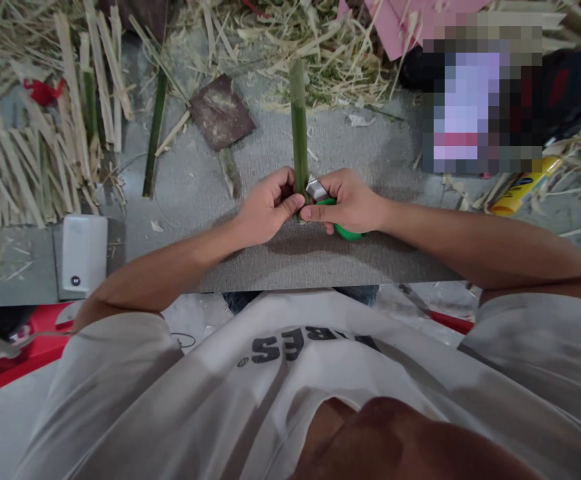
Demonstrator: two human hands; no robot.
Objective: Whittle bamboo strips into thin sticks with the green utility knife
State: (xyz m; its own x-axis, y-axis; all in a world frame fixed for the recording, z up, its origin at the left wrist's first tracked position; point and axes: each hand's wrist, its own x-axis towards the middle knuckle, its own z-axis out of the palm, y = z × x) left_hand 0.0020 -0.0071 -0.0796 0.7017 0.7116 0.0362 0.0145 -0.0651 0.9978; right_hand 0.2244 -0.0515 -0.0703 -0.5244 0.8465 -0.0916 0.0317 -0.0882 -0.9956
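My left hand (273, 208) is closed around the near end of a green bamboo strip (299, 127), which points away from me over the grey tabletop. Opposite it, my right hand (353, 200) grips a utility knife with a green handle (349, 232) and a silver metal head (315, 188). The metal head lies against or right beside the strip's near end; the cutting edge is too small to make out. My right thumb reaches to the strip next to my left thumb.
Split bamboo sticks (20, 167) lie heaped at the left, near a white power bank (85, 252). Beyond my hands are a brown square piece (223, 112) and pale shavings (330, 67). A yellow tube (525, 187) lies at the right, below a pixelated area. The table's front edge runs close to my body.
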